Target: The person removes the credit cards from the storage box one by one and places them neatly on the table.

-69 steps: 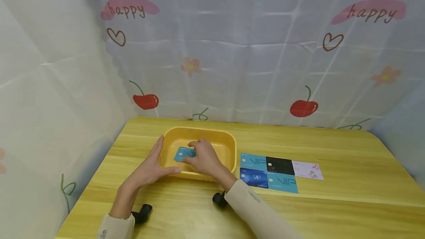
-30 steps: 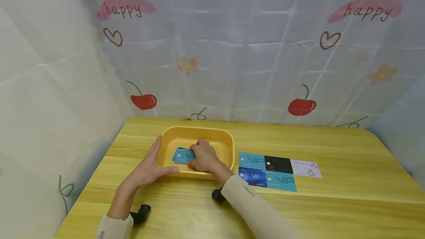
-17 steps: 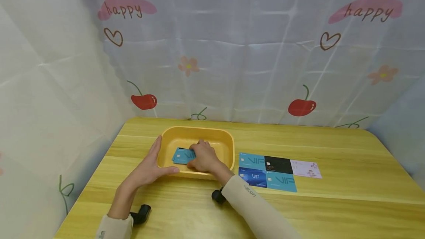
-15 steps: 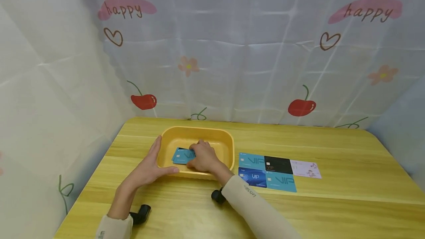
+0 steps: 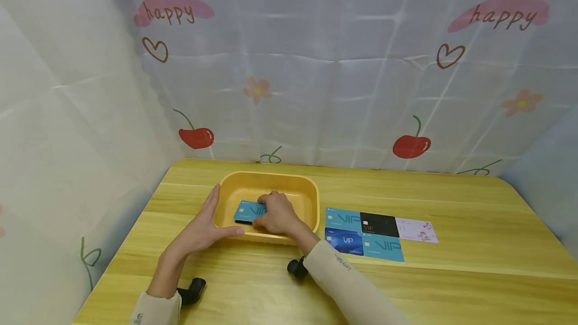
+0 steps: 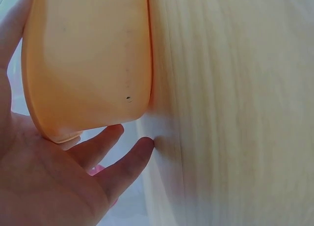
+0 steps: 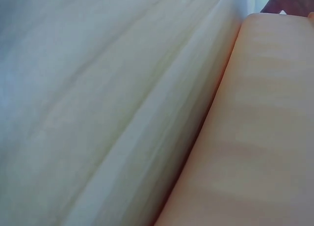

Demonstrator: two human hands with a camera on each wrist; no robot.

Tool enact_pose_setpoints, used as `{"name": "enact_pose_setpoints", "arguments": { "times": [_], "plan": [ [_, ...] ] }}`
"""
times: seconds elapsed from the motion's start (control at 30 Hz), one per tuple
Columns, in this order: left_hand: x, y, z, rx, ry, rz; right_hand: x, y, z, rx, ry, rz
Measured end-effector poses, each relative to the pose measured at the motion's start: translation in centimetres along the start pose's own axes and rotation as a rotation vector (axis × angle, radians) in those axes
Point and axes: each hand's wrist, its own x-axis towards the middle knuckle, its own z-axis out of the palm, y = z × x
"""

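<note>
The curved fingers of the right hand (image 5: 279, 214) grip a rectangular light-blue plastic card (image 5: 249, 210) lettered "VIP", thumb by its near edge and forefinger by its far one, a fairly narrow hold. The hand hides the card's right end from me. Half a second ago a dark sliver peeped out along the far edge; now a black strip (image 5: 243, 222) runs along the near edge instead, so the blue card seems to have slid a little over whatever lies beneath. I take it that these are stacked cards and that the top one is being worked apart, though not yet lifted clear.

All this sits inside a yellow rounded plastic basin (image 5: 304, 207), toward its left part. The left hand (image 5: 203, 232) has its fingers spread wide and nearly straight about the basin's left end, its thumb by the near rim; that stance hasn't altered, and I judge it keeps the basin from shifting.

Beyond the basin's right side, on the yellow wood-grained worktop (image 5: 474, 204), five more flat cards lie just as they did: a light-blue one (image 5: 343, 218), a black one (image 5: 379, 224) and a pale pink flowered one (image 5: 416, 230) in the far row, a deep-blue one (image 5: 344, 241) and a second light-blue one (image 5: 383, 248) nearer. Neither hand touches them, so the work remains in the basin.
</note>
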Motion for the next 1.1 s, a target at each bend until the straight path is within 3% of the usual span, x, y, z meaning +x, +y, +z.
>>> {"name": "enact_pose_setpoints", "arguments": {
  "times": [0.33, 1.1],
  "plan": [
    [0.1, 0.0, 0.0, -0.011, -0.003, 0.003, -0.4, -0.4, -0.3, 0.070, 0.072, -0.001],
    [-0.1, 0.1, -0.1, -0.019, -0.009, 0.008, -2.2, -1.1, -1.6, 0.124, 0.097, -0.058]
  ]
}}
